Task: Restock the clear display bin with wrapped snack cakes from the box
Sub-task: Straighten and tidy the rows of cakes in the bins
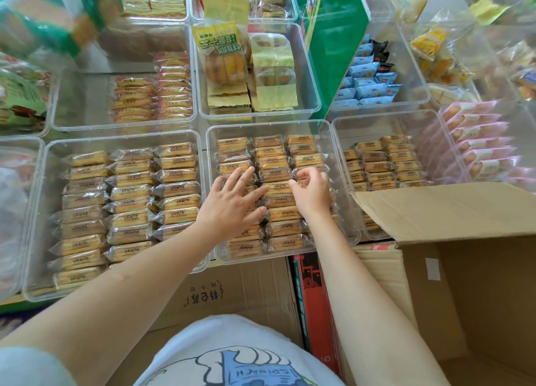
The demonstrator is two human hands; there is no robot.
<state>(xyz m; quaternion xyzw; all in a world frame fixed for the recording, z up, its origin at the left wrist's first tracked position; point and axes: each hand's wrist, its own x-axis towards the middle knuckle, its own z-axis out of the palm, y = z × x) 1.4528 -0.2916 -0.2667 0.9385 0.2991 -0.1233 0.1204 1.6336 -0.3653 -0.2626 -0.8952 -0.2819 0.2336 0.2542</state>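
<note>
Left hand (232, 204) fingers spread flat on snack cakes (272, 163) inside clear bin (330, 153). Right hand (311, 192) fingertips curled, pinching one wrapper; grip partly hidden. Cardboard box (452, 258) right of bin, interior cut off. Similar bin (37, 211) left.

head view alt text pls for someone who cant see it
Both hands reach into a clear display bin packed with rows of wrapped snack cakes: the left hand lies flat, the right hand curls over the cakes. An open cardboard box sits at right.
</note>
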